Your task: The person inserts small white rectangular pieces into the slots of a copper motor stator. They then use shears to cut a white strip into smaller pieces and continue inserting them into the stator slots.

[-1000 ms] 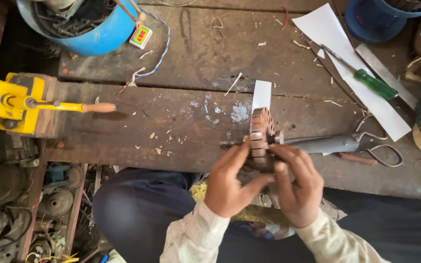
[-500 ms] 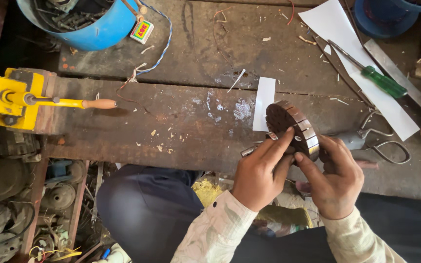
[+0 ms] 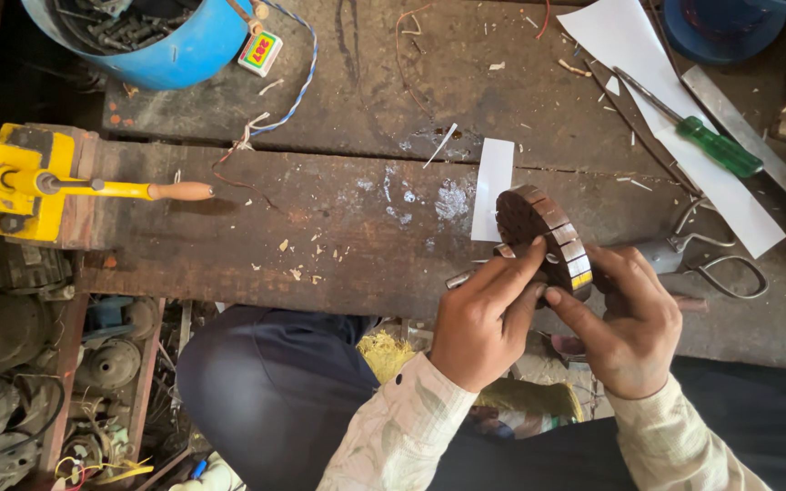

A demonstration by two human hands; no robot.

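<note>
A round, dark brown slotted motor core (image 3: 539, 232) with pale paper strips in its outer slots is held tilted over the wooden bench. My left hand (image 3: 488, 318) pinches its near left rim with fingers and thumb. My right hand (image 3: 625, 323) grips it from the right and beneath. A short metal shaft (image 3: 459, 278) sticks out to the left below my left fingers. A white paper strip (image 3: 492, 186) lies flat on the bench just behind the core.
A yellow hand-cranked winder with a wooden handle (image 3: 179, 191) is clamped at the bench's left. A blue tub (image 3: 184, 55) of scrap stands at the back left. Scissors (image 3: 716, 264), a green-handled screwdriver (image 3: 716, 145) and white paper sheets (image 3: 675, 118) lie at right. Old motor parts (image 3: 11, 336) fill the floor left.
The core has turned from edge-on to show its flat face, and both hands have shifted right with it. The white strip, earlier behind the core, now lies to its left.
</note>
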